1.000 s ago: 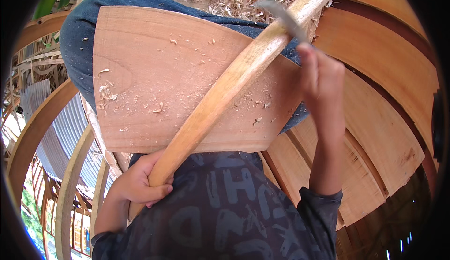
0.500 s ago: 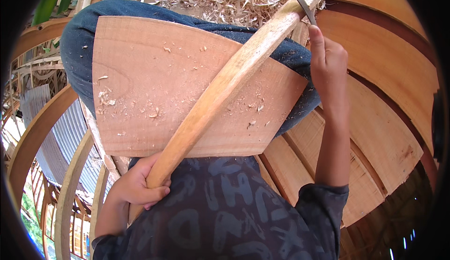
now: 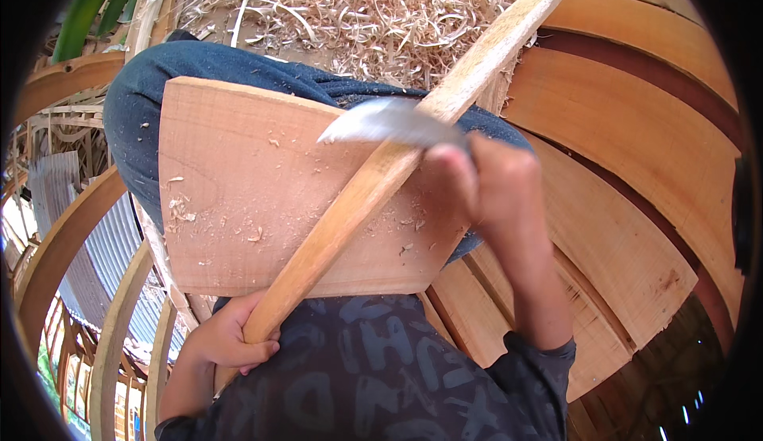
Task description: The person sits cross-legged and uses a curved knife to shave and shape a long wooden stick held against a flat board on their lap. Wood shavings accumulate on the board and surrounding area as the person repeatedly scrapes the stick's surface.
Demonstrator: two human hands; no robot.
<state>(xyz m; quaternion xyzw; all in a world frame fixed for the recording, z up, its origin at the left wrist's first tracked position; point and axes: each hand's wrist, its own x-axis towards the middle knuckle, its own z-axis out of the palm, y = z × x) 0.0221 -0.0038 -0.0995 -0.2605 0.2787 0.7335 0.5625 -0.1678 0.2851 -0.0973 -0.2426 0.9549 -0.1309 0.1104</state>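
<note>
Nearest to me, at the lower edge of my head view, I see the person's dark shirt (image 3: 342, 385) with grey lettering. Just in front of it, the left hand (image 3: 226, 336) is clamped around the lower part of a long wooden pole (image 3: 326, 242), the fingers wrapped round it. From this hand the pole goes slantwise, up and to the right, and it crosses over a broad flat board (image 3: 230, 187) which lies on the lap. I see small wood chips scattered on the board.

Farther along the pole is the right hand (image 3: 505, 179), closed on the knife's handle, which is mostly hidden from me. The knife (image 3: 377, 121) has a curved blade, and it lies across the pole with the tip pointing left, above the board. The blade and this hand are blurred, so I cannot tell if the edge touches the wood.

Under the board I see blue trousers (image 3: 131, 135). Beyond the knees there is a heap of pale curled shavings (image 3: 397, 20), and the pole's upper part passes to the right of it. To the right are wide wooden planks (image 3: 612, 123). To the left I see curved wooden bars (image 3: 119, 330) and, behind them, a corrugated sheet (image 3: 119, 238).
</note>
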